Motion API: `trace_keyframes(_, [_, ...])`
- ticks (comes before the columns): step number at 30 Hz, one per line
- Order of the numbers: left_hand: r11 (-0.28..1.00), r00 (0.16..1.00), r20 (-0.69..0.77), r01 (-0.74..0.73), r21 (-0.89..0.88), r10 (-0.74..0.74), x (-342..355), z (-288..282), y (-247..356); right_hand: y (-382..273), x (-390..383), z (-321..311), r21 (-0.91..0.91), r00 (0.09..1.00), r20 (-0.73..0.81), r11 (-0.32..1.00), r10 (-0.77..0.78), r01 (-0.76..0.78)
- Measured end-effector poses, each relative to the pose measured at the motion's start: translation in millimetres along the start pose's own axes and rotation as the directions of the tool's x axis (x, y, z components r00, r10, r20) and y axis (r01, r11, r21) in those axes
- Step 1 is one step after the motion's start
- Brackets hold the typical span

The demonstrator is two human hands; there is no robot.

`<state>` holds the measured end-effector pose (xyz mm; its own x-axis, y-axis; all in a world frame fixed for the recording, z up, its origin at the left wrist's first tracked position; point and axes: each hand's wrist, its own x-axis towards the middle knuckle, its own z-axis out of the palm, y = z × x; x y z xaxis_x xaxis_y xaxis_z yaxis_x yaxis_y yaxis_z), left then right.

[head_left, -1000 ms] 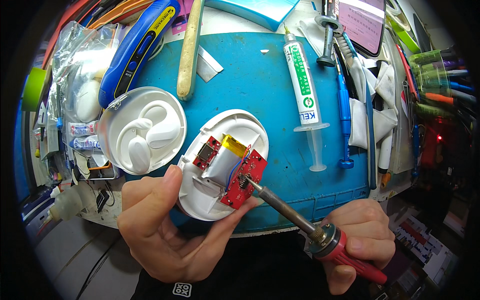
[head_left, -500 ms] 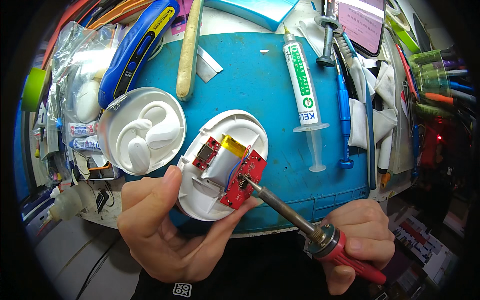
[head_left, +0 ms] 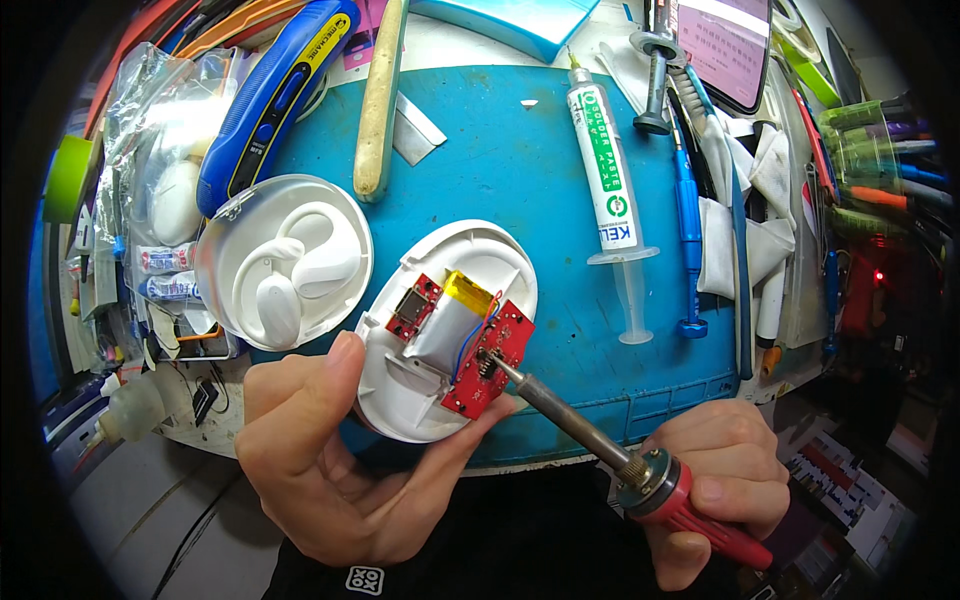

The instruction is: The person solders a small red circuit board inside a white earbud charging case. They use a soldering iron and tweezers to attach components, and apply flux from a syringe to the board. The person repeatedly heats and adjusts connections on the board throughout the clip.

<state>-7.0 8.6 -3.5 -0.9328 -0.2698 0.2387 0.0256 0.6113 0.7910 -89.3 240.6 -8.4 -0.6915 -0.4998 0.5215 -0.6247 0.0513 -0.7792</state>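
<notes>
Left hand (head_left: 330, 480): fingers gripping one white shell (head_left: 390, 395) above blue mat (head_left: 480, 150); inside, one battery (head_left: 447, 332), two red boards (head_left: 412, 308). Right hand (head_left: 725, 475): fingers wrapped round one iron (head_left: 565, 415), tip at larger board. Left: two earbuds (head_left: 325, 265) in case (head_left: 240, 230). Right: one syringe (head_left: 606, 170), green-white printed label.

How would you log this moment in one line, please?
left hand: holds white shell; right hand: holds soldering iron; iron tip: at red board; blue mat: syringe

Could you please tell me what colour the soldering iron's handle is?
The handle is red, clearest in the head view.
</notes>
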Motion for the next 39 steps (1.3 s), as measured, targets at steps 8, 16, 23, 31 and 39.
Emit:
trace_keyframes(8, [1.0, 1.0, -0.001, -0.008, 0.023, 0.008, 0.0, 0.4, 0.0, -1.3, -2.2, 4.5, -0.018, 0.998, -0.057, 1.0, 0.004, -0.005])
trace_keyframes(16, [1.0, 1.0, 0.0, -0.02, 0.014, 0.02, 0.2, 0.4, -1.6, 0.7, -0.1, 0.3, 0.003, 1.0, -0.002, 1.0, -0.01, 0.01])
trace_keyframes(23, [0.999, 1.0, -0.001, -0.009, 0.037, 0.009, 0.2, 0.4, 0.3, 1.2, -2.1, 3.1, 0.002, 0.999, -0.04, 1.0, -0.015, 0.015])
trace_keyframes(31, [0.999, 1.0, 0.003, -0.008, 0.049, 0.008, 0.0, -0.4, -0.7, 1.7, -0.8, -0.5, 0.01, 1.0, 0.004, 1.0, -0.015, 0.015])
trace_keyframes(39, [0.998, 1.0, 0.012, 0.009, 0.057, -0.01, 0.1, -0.5, -0.2, 1.4, -1.3, 2.0, -0.002, 0.999, -0.026, 1.0, -0.019, 0.019])
